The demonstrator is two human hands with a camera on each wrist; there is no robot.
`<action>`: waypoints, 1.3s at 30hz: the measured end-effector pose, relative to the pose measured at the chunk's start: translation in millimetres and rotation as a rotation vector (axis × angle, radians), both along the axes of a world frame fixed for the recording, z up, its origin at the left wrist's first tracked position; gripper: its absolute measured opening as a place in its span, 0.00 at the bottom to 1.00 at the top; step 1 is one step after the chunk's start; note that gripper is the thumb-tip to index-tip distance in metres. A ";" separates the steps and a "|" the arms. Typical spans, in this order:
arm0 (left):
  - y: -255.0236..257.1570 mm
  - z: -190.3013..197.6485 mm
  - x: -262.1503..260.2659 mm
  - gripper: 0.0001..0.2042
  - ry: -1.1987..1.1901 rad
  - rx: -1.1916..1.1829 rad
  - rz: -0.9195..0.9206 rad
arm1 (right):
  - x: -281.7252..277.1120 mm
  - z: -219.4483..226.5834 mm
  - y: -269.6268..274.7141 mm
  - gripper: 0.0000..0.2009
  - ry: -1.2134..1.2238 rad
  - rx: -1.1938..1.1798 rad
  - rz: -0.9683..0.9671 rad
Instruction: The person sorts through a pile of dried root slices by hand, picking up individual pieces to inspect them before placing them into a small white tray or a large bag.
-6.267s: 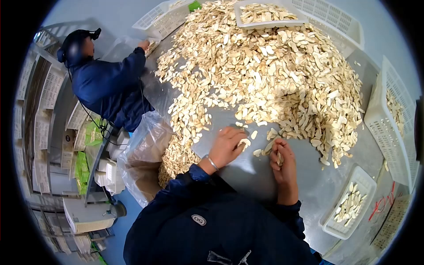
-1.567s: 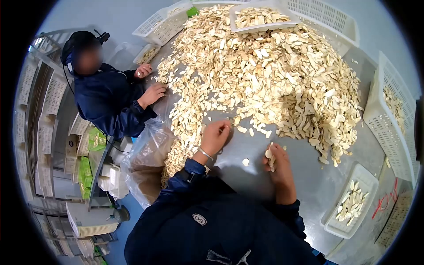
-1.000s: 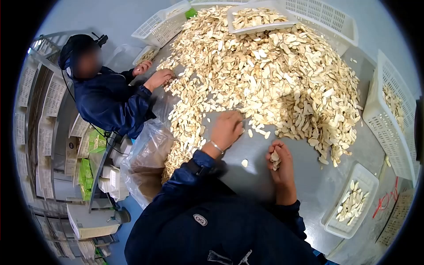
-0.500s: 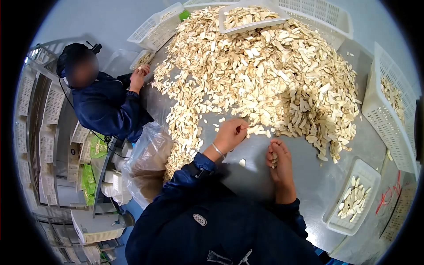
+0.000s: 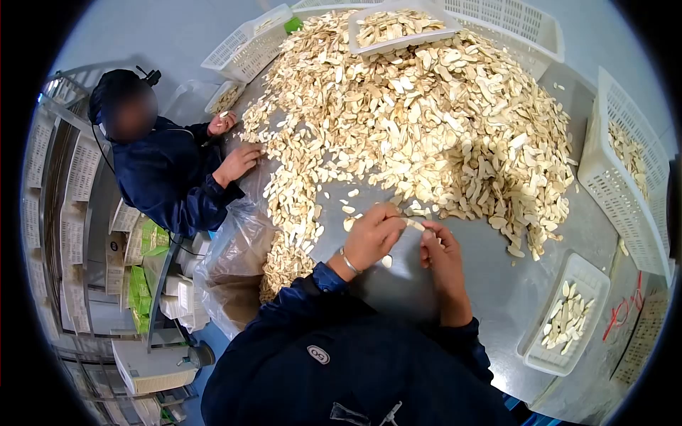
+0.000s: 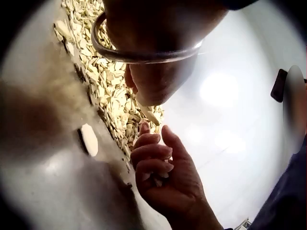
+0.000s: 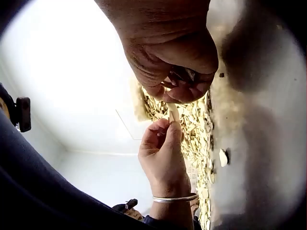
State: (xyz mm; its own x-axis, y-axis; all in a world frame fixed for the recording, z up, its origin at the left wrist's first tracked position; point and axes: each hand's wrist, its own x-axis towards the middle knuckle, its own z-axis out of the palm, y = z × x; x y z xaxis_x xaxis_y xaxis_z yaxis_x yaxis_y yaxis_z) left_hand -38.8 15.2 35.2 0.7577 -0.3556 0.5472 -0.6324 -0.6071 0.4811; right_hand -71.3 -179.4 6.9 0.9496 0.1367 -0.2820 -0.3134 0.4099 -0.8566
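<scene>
My left hand (image 5: 375,234), with a bangle at its wrist, pinches one pale slice (image 5: 412,224) between thumb and finger. The slice's other end meets the fingertips of my right hand (image 5: 442,261). In the right wrist view the same slice (image 7: 173,113) spans the two hands, the left hand (image 7: 164,153) gripping its lower end. The right hand's fingers curl round a few more slices, partly hidden in its palm, as the left wrist view of that right hand (image 6: 165,172) shows. A loose slice (image 5: 386,261) lies on the metal table (image 5: 497,298) below the hands.
A large heap of slices (image 5: 426,121) covers the table's far side. A white tray (image 5: 534,348) holding slices lies at the right, near red-handled scissors (image 5: 625,312). White baskets (image 5: 604,170) stand round the edge. Another person (image 5: 167,170) works at the left beside a plastic-lined bag (image 5: 227,263).
My left hand has moved from the heap's near edge to my right hand, with a slice pinched in it. The other person's one hand has moved down from the small tray to the table.
</scene>
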 end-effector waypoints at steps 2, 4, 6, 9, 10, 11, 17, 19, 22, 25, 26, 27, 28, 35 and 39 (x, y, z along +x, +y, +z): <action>-1.4 1.0 -6.5 0.09 -0.042 0.052 -0.011 | -0.4 -1.0 1.8 0.11 -0.056 -0.008 -0.007; -2.6 1.1 -9.6 0.10 -0.093 0.092 -0.027 | -0.4 -2.5 2.2 0.11 -0.088 -0.040 -0.008; -4.0 1.1 -10.6 0.11 -0.152 0.117 -0.048 | -0.9 -4.2 2.0 0.10 -0.097 -0.097 -0.001; -6.4 5.7 -11.5 0.11 -0.143 0.092 -0.064 | 0.3 -9.6 3.3 0.08 -0.117 -0.105 -0.017; -7.3 4.6 -12.2 0.10 -0.101 0.039 -0.034 | 0.3 -10.4 2.9 0.08 -0.120 -0.133 -0.020; -8.7 2.2 -13.7 0.09 -0.058 -0.013 -0.004 | 0.0 -11.1 2.2 0.08 -0.124 -0.160 -0.023; -14.6 -18.0 -22.9 0.02 0.622 -0.602 0.175 | 3.9 -24.1 8.6 0.10 -0.437 -0.387 -0.214; -15.0 -19.1 -22.6 0.02 0.746 -0.698 0.096 | 2.9 -15.4 5.6 0.09 -0.364 -0.332 -0.140; -12.0 -19.0 -19.2 0.04 0.791 -0.585 0.006 | -0.7 -6.2 0.3 0.07 -0.138 -0.185 -0.011; -2.4 -19.7 7.4 0.06 0.665 -0.321 0.110 | 0.4 -10.7 -3.2 0.05 -0.018 0.074 -0.010; -2.9 -16.8 18.4 0.07 0.583 -0.264 0.155 | 0.4 -13.1 -4.7 0.06 0.009 0.177 -0.012; -3.9 -14.2 29.7 0.08 0.500 -0.208 0.200 | 0.7 -14.1 -5.2 0.06 0.034 0.280 -0.014; -4.3 -16.4 43.3 0.08 0.313 -0.155 0.172 | 1.0 -10.0 -4.4 0.06 0.048 0.293 -0.028; -5.6 -21.9 74.9 0.14 0.241 0.189 0.145 | 2.0 -2.5 -2.4 0.06 0.063 0.244 0.009; -6.0 -31.6 63.4 0.16 0.137 0.129 0.154 | 2.1 -11.2 -3.0 0.06 0.050 0.256 -0.040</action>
State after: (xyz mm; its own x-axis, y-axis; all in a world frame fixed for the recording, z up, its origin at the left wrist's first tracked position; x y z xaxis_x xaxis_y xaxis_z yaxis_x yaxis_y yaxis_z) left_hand 24.6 9.2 3.6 0.8723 -0.2906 0.3932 -0.4619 -0.7533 0.4681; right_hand -69.2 -182.3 -4.3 0.9415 0.1722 -0.2896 -0.3317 0.6245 -0.7071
